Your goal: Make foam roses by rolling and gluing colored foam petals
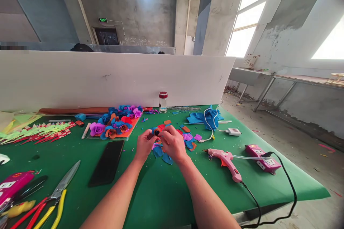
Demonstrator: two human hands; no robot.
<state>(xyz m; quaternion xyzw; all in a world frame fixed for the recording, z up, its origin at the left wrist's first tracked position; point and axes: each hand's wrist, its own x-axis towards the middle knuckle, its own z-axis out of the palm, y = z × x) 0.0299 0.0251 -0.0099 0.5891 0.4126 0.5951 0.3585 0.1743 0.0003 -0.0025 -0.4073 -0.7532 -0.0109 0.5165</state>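
Between the fingertips of both hands is a small paper flower (155,131), blue at the rim with a dark centre. My left hand (144,146) pinches it from the left. The fingers of my right hand (174,144) are closed at its right edge, partly hiding it. Cut petals (167,159) in blue, orange, red and purple lie scattered under and around my hands. To the left, finished paper flowers (118,123) in blue, purple, orange and red are heaped on an orange sheet. A pink glue gun (225,161) with a clear glue stick lies right of my right hand.
On the green table (161,200) lie a black phone (106,163), scissors (64,182) and pliers-like tools at left. A pink power strip (262,159), white charger (233,131) and blue crepe paper (200,117) are at right. A red-lidded jar (162,102) stands by the white board (120,78).
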